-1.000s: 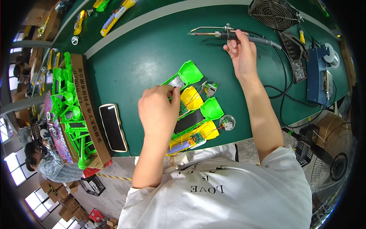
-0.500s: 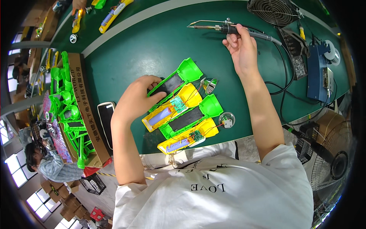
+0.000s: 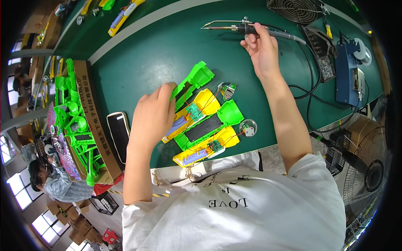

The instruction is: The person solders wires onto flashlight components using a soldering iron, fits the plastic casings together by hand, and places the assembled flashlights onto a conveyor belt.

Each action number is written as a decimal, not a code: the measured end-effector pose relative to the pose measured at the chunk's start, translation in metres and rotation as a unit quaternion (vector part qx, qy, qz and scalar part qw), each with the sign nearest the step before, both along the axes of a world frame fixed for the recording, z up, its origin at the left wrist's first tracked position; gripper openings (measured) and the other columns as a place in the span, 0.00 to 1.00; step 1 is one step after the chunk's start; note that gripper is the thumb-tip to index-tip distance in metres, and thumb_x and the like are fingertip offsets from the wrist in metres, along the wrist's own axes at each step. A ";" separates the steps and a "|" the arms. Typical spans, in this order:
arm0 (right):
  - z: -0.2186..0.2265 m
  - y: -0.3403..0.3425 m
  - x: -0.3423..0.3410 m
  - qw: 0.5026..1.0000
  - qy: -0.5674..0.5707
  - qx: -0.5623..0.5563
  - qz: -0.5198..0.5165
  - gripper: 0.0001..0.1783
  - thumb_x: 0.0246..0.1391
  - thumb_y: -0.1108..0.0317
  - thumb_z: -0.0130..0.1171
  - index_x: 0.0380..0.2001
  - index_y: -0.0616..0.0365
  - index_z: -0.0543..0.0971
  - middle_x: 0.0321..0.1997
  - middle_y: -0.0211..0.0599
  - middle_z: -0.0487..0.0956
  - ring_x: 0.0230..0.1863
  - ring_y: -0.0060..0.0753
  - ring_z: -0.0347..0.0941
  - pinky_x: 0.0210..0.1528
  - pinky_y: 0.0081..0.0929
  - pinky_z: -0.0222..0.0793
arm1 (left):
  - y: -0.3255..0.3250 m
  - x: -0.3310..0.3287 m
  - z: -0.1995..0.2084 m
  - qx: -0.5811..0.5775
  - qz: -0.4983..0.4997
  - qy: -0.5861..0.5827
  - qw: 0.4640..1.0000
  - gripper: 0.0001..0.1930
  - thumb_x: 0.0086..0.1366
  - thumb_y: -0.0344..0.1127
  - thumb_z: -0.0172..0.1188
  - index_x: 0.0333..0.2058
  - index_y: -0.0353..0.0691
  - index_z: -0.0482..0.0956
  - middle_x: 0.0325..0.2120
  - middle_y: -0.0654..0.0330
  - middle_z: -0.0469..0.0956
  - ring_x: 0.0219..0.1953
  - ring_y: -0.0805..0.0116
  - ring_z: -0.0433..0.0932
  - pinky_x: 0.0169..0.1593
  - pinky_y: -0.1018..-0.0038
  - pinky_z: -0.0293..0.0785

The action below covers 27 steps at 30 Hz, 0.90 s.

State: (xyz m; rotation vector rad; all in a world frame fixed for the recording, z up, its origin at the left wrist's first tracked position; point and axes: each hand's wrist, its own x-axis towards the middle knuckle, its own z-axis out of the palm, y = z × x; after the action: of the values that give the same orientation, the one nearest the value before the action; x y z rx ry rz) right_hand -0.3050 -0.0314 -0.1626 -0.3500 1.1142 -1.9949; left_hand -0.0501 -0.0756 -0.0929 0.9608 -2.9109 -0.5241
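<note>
My left hand (image 3: 154, 113) is closed on the far green flashlight shell half (image 3: 200, 76), which is tilted on its edge; my fingertips are partly hidden. Just nearer lies a yellow shell half (image 3: 206, 101) with a green circuit board (image 3: 193, 112), a purple battery cell and wires running to a reflector lamp (image 3: 228, 90). Closer to me are a second green shell half (image 3: 230, 112) and a second yellow half (image 3: 226, 137), wired to another reflector lamp (image 3: 248, 128). Up at the right, my right hand (image 3: 264, 52) grips a soldering iron (image 3: 240, 28), its tip pointing left above the green table.
A carton (image 3: 99, 125) full of green shells stands at the left, with a phone (image 3: 119, 136) beside it. At the right are a blue soldering station (image 3: 346, 75), black cables, a tray (image 3: 324, 62) and a fan (image 3: 297, 10). A person (image 3: 63, 182) sits farther left.
My left hand has tipped the far green shell half up onto its edge. My right hand and the soldering iron have shifted slightly left and away.
</note>
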 end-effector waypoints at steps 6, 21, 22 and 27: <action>0.000 0.001 0.000 1.000 0.010 -0.007 0.003 0.11 0.52 0.61 0.48 0.21 0.53 0.67 0.12 0.21 0.61 0.18 0.14 0.57 0.33 0.21 0.63 | 0.028 0.021 -0.014 -0.115 0.054 0.042 0.991 0.12 0.44 0.23 0.52 0.31 0.38 0.65 0.24 0.56 0.72 0.25 0.56 0.71 0.32 0.67 0.65; -0.003 -0.001 -0.002 1.000 -0.001 -0.025 0.011 0.09 0.52 0.63 0.48 0.22 0.53 0.66 0.14 0.21 0.62 0.18 0.13 0.57 0.33 0.22 0.63 | 0.028 0.015 -0.009 0.037 0.023 -0.033 0.999 0.28 0.46 0.41 0.62 0.45 0.37 0.65 0.36 0.52 0.68 0.40 0.54 0.69 0.43 0.65 0.66; 0.002 0.001 -0.001 1.000 -0.003 -0.029 0.009 0.09 0.53 0.63 0.48 0.22 0.53 0.66 0.14 0.21 0.62 0.18 0.13 0.57 0.32 0.22 0.63 | 0.019 0.018 -0.002 0.087 0.013 -0.036 0.995 0.28 0.47 0.41 0.62 0.45 0.35 0.65 0.36 0.50 0.69 0.40 0.52 0.69 0.43 0.66 0.66; 0.002 0.002 0.001 1.000 -0.015 -0.013 -0.004 0.09 0.53 0.63 0.47 0.22 0.53 0.66 0.14 0.21 0.61 0.18 0.13 0.56 0.32 0.21 0.63 | -0.061 0.008 0.020 0.101 -0.002 -0.132 0.986 0.24 0.48 0.40 0.61 0.41 0.35 0.65 0.33 0.47 0.70 0.38 0.51 0.70 0.41 0.66 0.65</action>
State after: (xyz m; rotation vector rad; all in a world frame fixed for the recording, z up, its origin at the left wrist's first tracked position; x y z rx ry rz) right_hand -0.3041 -0.0298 -0.1609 -0.3274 1.0733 -2.0169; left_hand -0.0419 -0.1368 -0.0732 1.1293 -3.1398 -0.7604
